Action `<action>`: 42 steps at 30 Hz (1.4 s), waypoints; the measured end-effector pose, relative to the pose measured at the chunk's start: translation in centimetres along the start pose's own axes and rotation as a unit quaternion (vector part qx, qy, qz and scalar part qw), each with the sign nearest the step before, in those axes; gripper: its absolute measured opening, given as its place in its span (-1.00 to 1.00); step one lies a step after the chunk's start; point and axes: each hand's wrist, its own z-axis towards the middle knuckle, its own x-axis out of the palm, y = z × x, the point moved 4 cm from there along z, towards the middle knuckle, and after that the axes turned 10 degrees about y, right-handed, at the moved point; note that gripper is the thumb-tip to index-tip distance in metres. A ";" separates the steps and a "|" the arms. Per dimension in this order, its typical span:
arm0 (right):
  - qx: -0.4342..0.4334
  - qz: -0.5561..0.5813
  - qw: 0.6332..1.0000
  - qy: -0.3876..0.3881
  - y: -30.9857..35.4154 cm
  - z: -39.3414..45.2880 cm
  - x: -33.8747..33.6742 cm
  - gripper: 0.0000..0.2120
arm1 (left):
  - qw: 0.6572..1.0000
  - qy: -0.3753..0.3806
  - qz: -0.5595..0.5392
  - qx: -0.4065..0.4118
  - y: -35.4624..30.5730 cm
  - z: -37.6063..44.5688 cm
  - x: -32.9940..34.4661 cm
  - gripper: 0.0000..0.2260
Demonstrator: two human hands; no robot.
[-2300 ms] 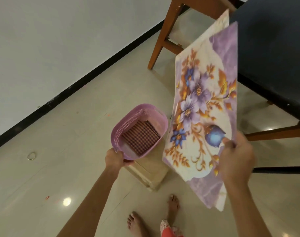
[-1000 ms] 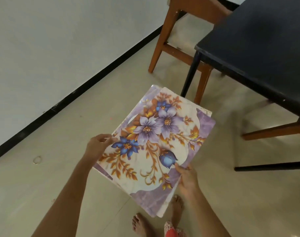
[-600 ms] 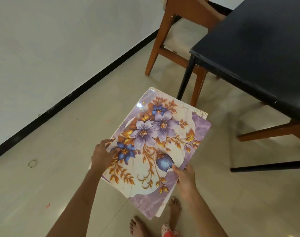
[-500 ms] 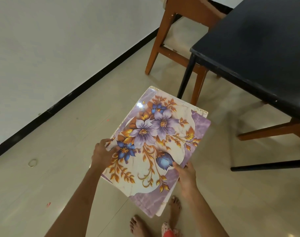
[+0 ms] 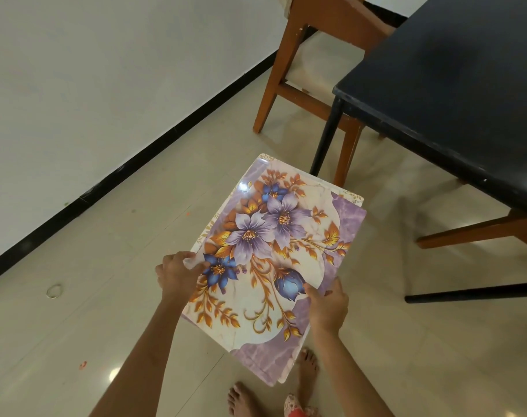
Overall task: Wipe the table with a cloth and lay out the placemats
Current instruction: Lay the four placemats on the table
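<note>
I hold a stack of floral placemats (image 5: 274,251), purple and white with blue and violet flowers and orange leaves, roughly flat above the floor. My left hand (image 5: 176,273) grips the stack's left edge with the thumb on top. My right hand (image 5: 328,305) pinches the right edge near the blue bud. Edges of more mats peek out under the top one. The black table (image 5: 454,73) stands to the upper right, its near corner beyond the mats. No cloth is in view.
A wooden chair (image 5: 313,55) stands at the table's far left side, another chair's legs (image 5: 479,230) show under the table at right. A white wall with black skirting runs along the left. A small ring (image 5: 54,291) lies on the tiled floor. My bare feet (image 5: 244,398) are below.
My left hand left the pink basket and took the mats' left edge. The stack came down from upright to flat in front of me, and the view turned toward the table.
</note>
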 end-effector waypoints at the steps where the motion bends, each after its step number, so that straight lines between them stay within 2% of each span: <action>1: 0.009 0.006 1.000 -0.018 0.2 -0.1 -0.2 -0.47 | 1.000 0.000 0.002 -0.003 0.0 0.0 -0.1 -0.61; 4: 0.035 0.033 0.997 -0.056 0.6 -0.3 -0.7 -0.63 | 1.000 -0.002 0.007 -0.006 -0.1 0.0 -0.1 -0.64; 12: 0.076 0.079 0.988 -0.106 0.8 -0.6 -2.1 -0.76 | 0.999 -0.012 0.027 0.012 -1.0 -0.5 0.3 -0.63; 17: 0.066 0.119 0.981 -0.137 0.2 -0.6 -2.8 -0.77 | 0.999 -0.015 0.024 0.016 -1.2 -0.7 0.2 -0.60; 21: 0.036 0.101 0.983 -0.146 -0.1 -0.5 -3.3 -0.81 | 0.999 -0.013 0.027 0.016 -1.3 -1.1 0.5 -0.60; 27: -0.044 0.191 0.975 -0.101 0.9 -0.7 -4.8 -0.89 | 0.997 0.018 -0.023 0.071 -2.2 -1.8 0.7 -0.57; 30: -0.080 0.244 0.965 -0.060 1.9 -0.9 -5.8 -0.84 | 0.983 0.062 -0.138 0.106 -3.8 -2.7 0.0 -0.70; 32: -0.099 0.262 0.959 -0.031 2.8 -1.1 -6.3 -0.79 | 0.971 0.103 -0.187 0.108 -5.0 -3.3 -0.7 -0.66; 35: -0.112 0.281 0.953 0.003 4.4 -1.4 -6.9 -0.79 | 0.968 0.117 -0.179 0.131 -6.6 -3.7 -1.9 -0.62; 38: -0.120 0.317 0.941 0.018 6.6 -1.8 -7.8 -0.81 | 0.964 0.110 -0.181 0.160 -8.2 -4.3 -3.6 -0.74; 42: -0.138 0.340 0.930 0.025 9.9 -2.4 -9.9 -0.83 | 0.956 0.096 -0.201 0.192 -10.6 -5.7 -5.5 -0.72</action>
